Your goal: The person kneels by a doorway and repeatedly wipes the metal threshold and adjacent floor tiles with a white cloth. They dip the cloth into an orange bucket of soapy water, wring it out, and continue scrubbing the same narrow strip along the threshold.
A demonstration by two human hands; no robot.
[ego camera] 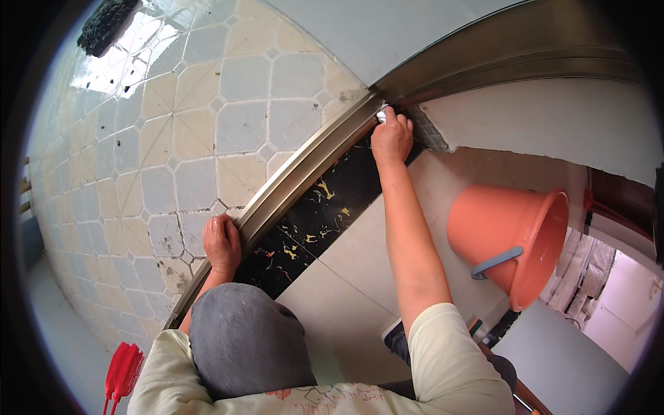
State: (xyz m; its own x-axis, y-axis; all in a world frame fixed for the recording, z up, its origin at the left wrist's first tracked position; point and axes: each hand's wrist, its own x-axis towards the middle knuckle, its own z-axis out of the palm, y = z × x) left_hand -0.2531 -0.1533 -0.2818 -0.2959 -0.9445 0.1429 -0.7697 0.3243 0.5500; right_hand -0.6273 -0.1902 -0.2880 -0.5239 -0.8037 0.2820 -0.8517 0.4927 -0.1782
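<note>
My right hand [392,136] is at the upper end of a metal sliding-door track [306,168], where it meets the upright frame. Its fingers press a small white cloth or wipe [382,114] into that corner. Near the lower end of the track, my left hand [222,244] rests with curled fingers on its outer edge and the floor tiles beside it; nothing shows in it. A black marble-patterned threshold strip [306,236] runs along the inner side of the track. My knee in grey trousers [249,337] is between my arms.
An orange plastic bucket [498,233] with a grey handle lies or leans at the right. Patterned tiles [244,78] with dark specks spread beyond the track. A dark shaggy item [106,26] is at the upper left, red brush-like objects [123,368] at the lower left.
</note>
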